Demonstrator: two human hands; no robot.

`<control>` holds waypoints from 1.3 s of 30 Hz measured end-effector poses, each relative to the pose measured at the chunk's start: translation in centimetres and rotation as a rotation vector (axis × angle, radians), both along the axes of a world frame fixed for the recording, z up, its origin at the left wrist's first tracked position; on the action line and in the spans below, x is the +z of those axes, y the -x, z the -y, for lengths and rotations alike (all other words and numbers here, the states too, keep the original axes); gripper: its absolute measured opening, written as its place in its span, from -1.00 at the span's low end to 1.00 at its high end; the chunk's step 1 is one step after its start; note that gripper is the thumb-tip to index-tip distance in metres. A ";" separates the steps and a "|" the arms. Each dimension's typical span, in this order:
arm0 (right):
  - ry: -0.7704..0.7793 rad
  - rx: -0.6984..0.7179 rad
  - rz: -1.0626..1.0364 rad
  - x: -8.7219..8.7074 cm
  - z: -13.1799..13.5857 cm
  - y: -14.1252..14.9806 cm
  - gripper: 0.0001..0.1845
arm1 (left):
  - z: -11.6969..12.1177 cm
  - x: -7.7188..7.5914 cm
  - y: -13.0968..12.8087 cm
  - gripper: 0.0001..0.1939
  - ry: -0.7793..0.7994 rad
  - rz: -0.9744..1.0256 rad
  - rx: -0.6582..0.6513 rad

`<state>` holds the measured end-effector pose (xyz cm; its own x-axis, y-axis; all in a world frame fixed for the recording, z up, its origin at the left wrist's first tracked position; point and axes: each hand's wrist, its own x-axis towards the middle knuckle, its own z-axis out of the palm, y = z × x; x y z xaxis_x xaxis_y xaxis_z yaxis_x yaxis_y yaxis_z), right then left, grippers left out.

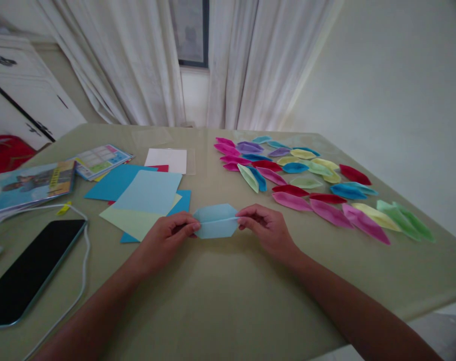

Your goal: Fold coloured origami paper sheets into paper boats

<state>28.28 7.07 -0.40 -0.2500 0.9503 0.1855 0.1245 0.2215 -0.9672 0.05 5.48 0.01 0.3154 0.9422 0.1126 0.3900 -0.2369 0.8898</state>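
Note:
A light blue folded paper (pixel 216 228) with angled corners is held up between my two hands, a lengthwise fold running across its middle. My left hand (pixel 173 235) pinches its left end between thumb and fingers. At the right end, my right hand (pixel 267 230) grips the paper the same way. Just beyond my left hand lie loose sheets of paper: a light blue sheet (pixel 149 193), a pale yellow-green sheet (pixel 134 223) and a darker blue sheet (pixel 113 181). To the right, many folded paper pieces (pixel 329 213) in pink, red, blue, green, yellow and purple are spread out in rows.
A black-screened phone (pixel 34 271) and a white cable (pixel 85 260) lie at the left of the table (pixel 220 311). Behind them are a picture book (pixel 32 185), printed cards (pixel 102 160) and a white sheet (pixel 167 159). Curtains (pixel 235 65) hang beyond the far edge.

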 end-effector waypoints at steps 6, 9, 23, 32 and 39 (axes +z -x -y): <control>-0.034 0.031 0.137 0.1 0.1 0.0 -0.84 | 0.2 -0.2 0.1 -0.76 -0.061 -0.013 0.056; -0.098 0.053 0.255 0.3 0.2 0.0 -0.83 | 0.3 -0.2 0.0 -0.82 -0.079 0.005 0.066; -0.308 0.076 0.275 0.5 0.2 0.1 -0.83 | 0.6 0.1 -0.4 -0.91 -0.190 -0.019 0.115; -0.269 0.041 0.301 0.5 0.1 0.1 -0.75 | 0.7 -0.3 -0.6 -0.82 -0.077 -0.080 0.107; -0.151 0.025 0.090 -0.2 -0.2 0.0 -0.82 | 0.5 0.2 -0.2 -0.80 -0.057 0.014 0.114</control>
<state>28.25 7.23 -0.61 -0.2952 0.9068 0.3010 0.2022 0.3671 -0.9079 0.30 5.00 0.26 0.2043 0.9639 0.1708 0.4048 -0.2420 0.8818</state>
